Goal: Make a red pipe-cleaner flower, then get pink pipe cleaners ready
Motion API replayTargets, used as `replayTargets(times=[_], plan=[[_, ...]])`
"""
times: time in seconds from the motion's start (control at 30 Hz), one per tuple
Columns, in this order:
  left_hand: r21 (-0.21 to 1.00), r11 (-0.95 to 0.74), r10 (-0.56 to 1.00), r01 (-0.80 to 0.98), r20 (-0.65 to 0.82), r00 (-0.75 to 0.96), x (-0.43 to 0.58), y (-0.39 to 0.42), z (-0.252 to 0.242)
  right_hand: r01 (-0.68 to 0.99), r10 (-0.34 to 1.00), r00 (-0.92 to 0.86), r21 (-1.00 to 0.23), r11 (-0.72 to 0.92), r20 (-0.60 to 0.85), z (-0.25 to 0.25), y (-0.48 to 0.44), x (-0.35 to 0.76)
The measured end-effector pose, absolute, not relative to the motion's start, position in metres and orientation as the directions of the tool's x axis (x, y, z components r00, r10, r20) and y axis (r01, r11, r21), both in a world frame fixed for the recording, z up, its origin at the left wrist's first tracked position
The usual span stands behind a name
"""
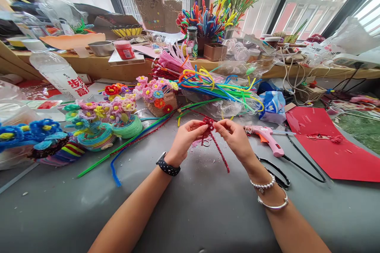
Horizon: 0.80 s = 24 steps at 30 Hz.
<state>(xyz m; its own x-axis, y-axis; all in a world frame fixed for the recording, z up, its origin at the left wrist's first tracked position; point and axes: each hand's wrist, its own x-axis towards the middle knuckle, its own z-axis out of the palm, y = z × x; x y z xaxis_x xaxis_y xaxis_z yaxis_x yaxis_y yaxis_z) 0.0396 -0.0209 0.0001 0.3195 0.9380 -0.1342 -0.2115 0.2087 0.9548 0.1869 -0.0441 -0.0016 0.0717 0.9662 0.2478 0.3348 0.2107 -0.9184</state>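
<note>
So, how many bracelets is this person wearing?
2, both on the right wrist: a silvery beaded bracelet nearer the right hand, and a smooth silvery bangle farther up. I see no others.

Dotted black watchband (169,166), silver bracelets (265,187)

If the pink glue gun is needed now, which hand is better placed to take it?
Probably the right hand: the pink glue gun lies close beside it, while the left hand is farther away. Both hands are busy with the red tinsel pipe cleaner, though.
</note>
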Motion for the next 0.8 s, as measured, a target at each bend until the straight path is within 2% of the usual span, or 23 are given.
replayTargets(times=[0.27, 0.33, 0.43, 0.53, 0.67, 0.8], plan=[[0.953, 0.233, 0.911, -0.195, -0.144, 0.387, 0.037, -0.02, 0.0, 0.357, 0.972, 0.017, -0.909, 0.214, 0.235, -0.002, -0.045, 0.189], [0.944, 0.243, 0.918, -0.225, -0.149, 0.367, 0.036, -0.019, 0.001, 0.406, 0.955, 0.023, -0.876, 0.26, 0.294, -0.001, -0.045, 0.189], [0.919, 0.272, 0.923, -0.285, -0.165, 0.348, 0.035, -0.019, 0.002, 0.586, 0.853, 0.046, -0.706, 0.399, 0.52, -0.002, -0.046, 0.188], [0.902, 0.302, 0.911, -0.308, -0.178, 0.373, 0.035, -0.019, 0.002, 0.737, 0.717, -0.073, -0.447, 0.507, 0.694, -0.005, -0.046, 0.187], [0.901, 0.316, 0.896, -0.297, -0.18, 0.406, 0.036, -0.021, 0.002, 0.791, 0.59, -0.224, -0.209, 0.575, 0.775, -0.01, -0.046, 0.187], [0.928, 0.26, 0.918, -0.269, -0.151, 0.367, 0.04, -0.023, 0.001, 0.796, 0.521, -0.251, -0.133, 0.59, 0.816, -0.013, -0.047, 0.186]])
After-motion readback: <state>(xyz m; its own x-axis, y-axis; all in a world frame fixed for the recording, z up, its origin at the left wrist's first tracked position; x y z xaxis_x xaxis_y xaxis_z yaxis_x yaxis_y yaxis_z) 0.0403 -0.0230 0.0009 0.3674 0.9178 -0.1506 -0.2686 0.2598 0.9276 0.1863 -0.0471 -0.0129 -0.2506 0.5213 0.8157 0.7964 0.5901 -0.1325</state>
